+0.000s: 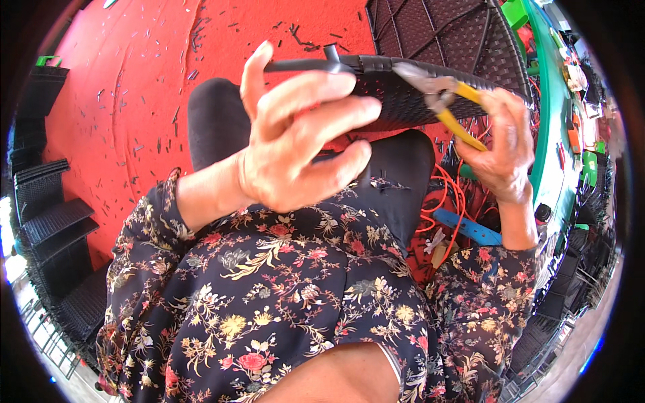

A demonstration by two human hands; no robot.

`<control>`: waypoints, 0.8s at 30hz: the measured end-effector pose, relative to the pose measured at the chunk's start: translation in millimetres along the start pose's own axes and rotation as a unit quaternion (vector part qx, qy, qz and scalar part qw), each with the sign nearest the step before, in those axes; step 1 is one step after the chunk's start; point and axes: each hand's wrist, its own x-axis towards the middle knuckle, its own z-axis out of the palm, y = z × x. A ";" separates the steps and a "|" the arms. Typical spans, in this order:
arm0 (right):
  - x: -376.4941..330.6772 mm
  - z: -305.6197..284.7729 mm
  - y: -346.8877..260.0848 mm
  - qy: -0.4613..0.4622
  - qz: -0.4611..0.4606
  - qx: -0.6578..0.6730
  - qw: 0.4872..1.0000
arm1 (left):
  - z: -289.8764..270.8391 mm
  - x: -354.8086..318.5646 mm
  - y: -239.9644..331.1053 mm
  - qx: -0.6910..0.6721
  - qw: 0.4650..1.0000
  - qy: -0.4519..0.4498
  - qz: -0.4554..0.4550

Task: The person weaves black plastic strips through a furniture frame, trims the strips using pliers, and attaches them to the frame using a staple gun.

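Note:
A dark brown woven wicker piece [480, 30] leans before my knees, its wrapped edge [376, 64] curving across the upper middle. My left hand [302, 141] is over my lap with fingers apart and slightly blurred. Behind its fingers runs a dark flat strip [295, 65] that joins the wicker edge; whether the fingers touch it, I cannot tell. A short strip end [331, 54] sticks up beside it. In my right hand [504, 141] is a pair of snips [440, 101] with yellow handles spread apart. Their metal blades point left, near the wicker edge.
Red matting [134, 87] covers the floor, littered with dark strip offcuts. Black wicker pieces [57, 228] are stacked at the left. To the right, an orange hose [460, 201] lies by a blue bar [467, 227]. A green-edged table [561, 134] carries assorted items.

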 end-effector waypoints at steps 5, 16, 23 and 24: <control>-122.6 -35.6 28.9 -0.001 0.269 -0.072 0.960 | -28.0 -25.4 12.0 -0.060 0.994 -0.037 -0.087; -496.2 -198.6 -6.2 -0.226 0.769 -0.378 0.463 | 8.8 -89.5 -80.0 -0.006 0.924 -0.238 -0.300; -447.3 -180.2 63.4 -0.071 0.642 -0.179 0.742 | 15.9 -11.3 -55.8 -0.209 0.932 -0.141 -0.262; -361.0 -134.8 63.2 0.014 0.591 -0.066 0.804 | 15.6 -4.7 -52.0 -0.204 0.933 -0.141 -0.262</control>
